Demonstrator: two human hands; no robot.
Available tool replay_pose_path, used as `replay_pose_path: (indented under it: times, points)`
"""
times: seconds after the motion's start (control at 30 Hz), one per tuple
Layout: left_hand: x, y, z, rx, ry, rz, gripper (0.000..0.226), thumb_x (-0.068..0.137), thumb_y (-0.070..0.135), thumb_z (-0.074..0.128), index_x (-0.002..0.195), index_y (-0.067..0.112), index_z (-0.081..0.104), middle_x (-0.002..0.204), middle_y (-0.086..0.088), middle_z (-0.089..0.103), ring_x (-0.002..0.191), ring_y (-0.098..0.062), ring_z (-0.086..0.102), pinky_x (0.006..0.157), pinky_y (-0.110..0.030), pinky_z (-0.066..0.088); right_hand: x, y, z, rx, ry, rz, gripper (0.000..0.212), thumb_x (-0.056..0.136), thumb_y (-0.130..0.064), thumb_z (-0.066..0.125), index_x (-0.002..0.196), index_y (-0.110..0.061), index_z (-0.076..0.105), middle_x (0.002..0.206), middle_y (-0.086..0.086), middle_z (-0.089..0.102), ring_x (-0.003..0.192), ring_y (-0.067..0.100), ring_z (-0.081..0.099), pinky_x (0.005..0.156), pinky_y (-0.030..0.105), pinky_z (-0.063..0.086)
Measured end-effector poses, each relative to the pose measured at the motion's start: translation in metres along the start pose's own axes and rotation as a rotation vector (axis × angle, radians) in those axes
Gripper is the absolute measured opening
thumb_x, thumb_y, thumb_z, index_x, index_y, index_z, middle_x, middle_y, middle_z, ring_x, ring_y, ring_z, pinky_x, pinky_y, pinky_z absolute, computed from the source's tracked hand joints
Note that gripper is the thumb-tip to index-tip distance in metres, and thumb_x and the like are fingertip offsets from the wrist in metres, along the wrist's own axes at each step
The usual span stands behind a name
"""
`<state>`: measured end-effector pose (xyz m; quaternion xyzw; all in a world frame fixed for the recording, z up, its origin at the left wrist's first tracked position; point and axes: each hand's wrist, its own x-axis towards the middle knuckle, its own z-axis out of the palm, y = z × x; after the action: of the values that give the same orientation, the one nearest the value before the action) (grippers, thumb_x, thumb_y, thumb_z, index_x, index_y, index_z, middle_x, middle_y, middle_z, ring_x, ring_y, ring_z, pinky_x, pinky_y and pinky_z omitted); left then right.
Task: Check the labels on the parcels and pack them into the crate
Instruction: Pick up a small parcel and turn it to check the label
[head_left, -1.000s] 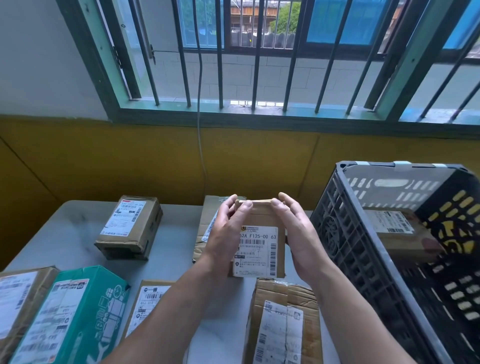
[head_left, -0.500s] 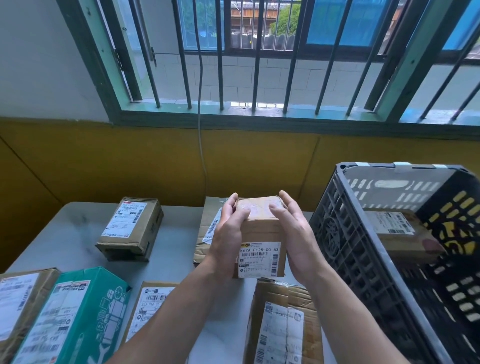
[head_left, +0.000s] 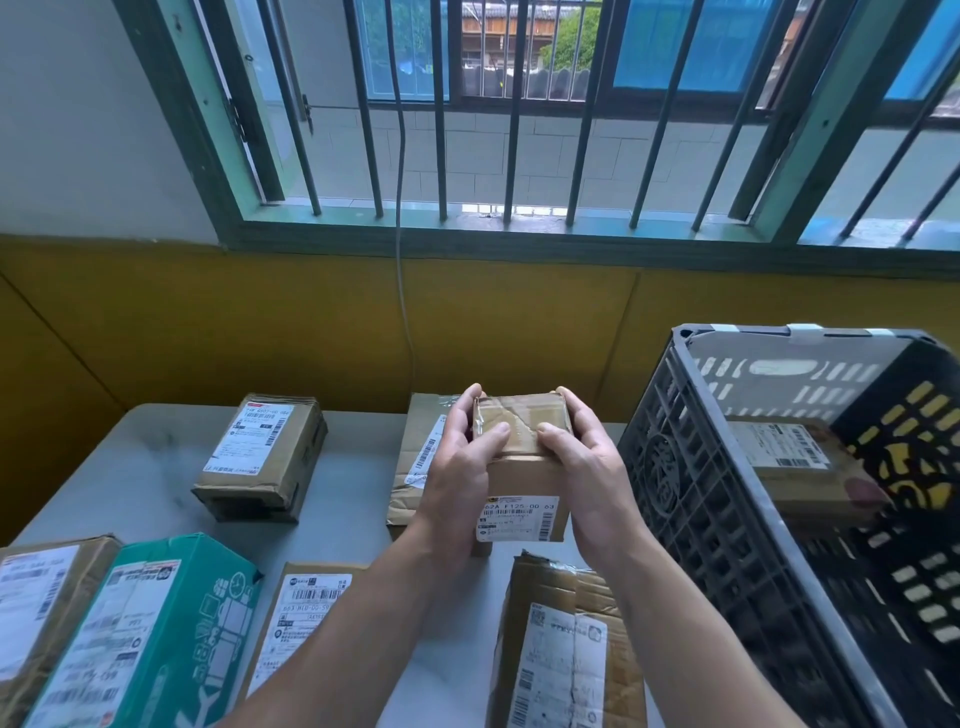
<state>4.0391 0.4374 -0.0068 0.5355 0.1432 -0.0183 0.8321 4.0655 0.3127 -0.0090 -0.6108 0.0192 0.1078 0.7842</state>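
I hold a small brown cardboard parcel (head_left: 522, 486) above the table between both hands. My left hand (head_left: 457, 467) grips its left side, thumb on the taped top. My right hand (head_left: 589, 467) grips the right side the same way. Its white barcode label faces me on the near face. The dark grey slatted crate (head_left: 691, 499) stands to the right, tilted toward me, with one labelled brown parcel (head_left: 800, 473) inside.
On the grey table (head_left: 353, 499) lie more parcels: a brown box (head_left: 262, 457) at back left, a flat one (head_left: 415, 457) behind my hands, a teal box (head_left: 150, 629), a brown one (head_left: 36, 603) at far left, a labelled packet (head_left: 306, 618) and a crumpled box (head_left: 566, 649) near me.
I have tipped the parcel's top toward me, so its taped top now shows and the label face has swung lower. My thumbs moved onto the top.
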Motion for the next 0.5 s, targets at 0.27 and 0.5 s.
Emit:
replay_pose_path:
  times: [0.27, 0.5]
  points:
    - [-0.0022, 0.0041, 0.0042, -0.118, 0.104, 0.018, 0.024, 0.104, 0.010, 0.051, 0.123, 0.019, 0.063, 0.129, -0.030, 0.063, 0.094, -0.037, 0.066, 0.082, -0.050, 0.056, -0.0015, 0.0010, -0.0022, 0.037, 0.000, -0.063, 0.035, 0.096, -0.004, 0.059, 0.124, -0.024, 0.063, 0.099, -0.002, 0.072, 0.088, 0.016, 0.069, 0.068, 0.031, 0.058]
    - [-0.0005, 0.0005, 0.0035, -0.063, 0.131, 0.084, 0.015, 0.103, 0.021, 0.058, 0.112, 0.022, 0.070, 0.115, -0.021, 0.070, 0.095, -0.033, 0.067, 0.091, -0.060, 0.054, -0.0022, 0.0003, -0.0002, -0.022, 0.028, -0.096, 0.022, 0.099, -0.009, 0.060, 0.116, -0.021, 0.066, 0.091, -0.007, 0.071, 0.081, 0.010, 0.066, 0.063, 0.028, 0.057]
